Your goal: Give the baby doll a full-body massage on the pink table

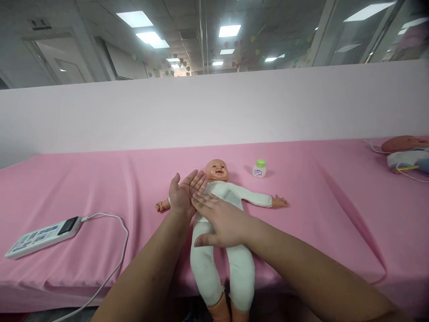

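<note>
A baby doll (pixel 243 268) with a white cloth body lies on its back on the pink-covered table, its head toward the wall and its feet over the front edge. Above its chest my left hand (pixel 186 193) is palm up with the fingers stretched out and holds nothing. My right hand (pixel 223 220) lies palm down over the doll's belly, fingers straight, their tips meeting the left palm. Together my hands hide much of the doll's torso and one of its arms. A small clear bottle (pixel 259 170) with a green cap stands beside the doll's head.
On the left lies a white power bank (pixel 43 237) with a white cable (pixel 125 241) running off the front edge. Another doll (pixel 404 144) lies partly in view at the far right. Behind the pink cloth (pixel 315 201) rises a white wall (pixel 167 116) topped by glass.
</note>
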`<state>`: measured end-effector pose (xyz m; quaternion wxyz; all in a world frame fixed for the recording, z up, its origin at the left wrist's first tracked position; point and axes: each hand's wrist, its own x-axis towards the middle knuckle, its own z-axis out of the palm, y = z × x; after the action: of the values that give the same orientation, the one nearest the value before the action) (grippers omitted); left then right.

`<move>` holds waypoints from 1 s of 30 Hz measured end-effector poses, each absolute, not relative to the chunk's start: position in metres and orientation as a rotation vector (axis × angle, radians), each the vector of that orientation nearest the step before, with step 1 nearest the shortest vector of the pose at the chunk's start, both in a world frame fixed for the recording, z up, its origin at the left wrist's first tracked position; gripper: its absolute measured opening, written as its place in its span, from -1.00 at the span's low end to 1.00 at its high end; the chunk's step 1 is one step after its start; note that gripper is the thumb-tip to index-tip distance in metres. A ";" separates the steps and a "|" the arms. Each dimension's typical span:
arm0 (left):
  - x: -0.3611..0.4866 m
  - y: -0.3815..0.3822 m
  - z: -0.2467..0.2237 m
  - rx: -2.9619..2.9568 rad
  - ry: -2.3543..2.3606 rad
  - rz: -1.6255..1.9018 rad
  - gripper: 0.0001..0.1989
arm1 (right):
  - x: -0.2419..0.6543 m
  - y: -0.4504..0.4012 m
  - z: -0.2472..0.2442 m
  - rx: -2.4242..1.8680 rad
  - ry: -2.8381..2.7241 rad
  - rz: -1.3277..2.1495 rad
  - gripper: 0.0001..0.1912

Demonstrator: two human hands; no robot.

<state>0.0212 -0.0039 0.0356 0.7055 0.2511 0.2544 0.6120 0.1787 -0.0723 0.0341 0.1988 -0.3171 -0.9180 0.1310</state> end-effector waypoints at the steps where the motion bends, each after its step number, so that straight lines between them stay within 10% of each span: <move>1: 0.021 -0.005 0.036 0.562 0.554 1.343 -0.35 | 0.178 -0.074 0.034 -0.854 -2.578 0.355 0.13; 30: 0.039 -0.019 0.035 0.613 0.491 1.247 -0.25 | 0.172 -0.066 0.029 -0.859 -2.540 0.293 0.14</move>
<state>0.0389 -0.0192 0.0349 0.7405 0.2797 0.2239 0.5686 0.1721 -0.0663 0.0288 0.2203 -0.3108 -0.9185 0.1061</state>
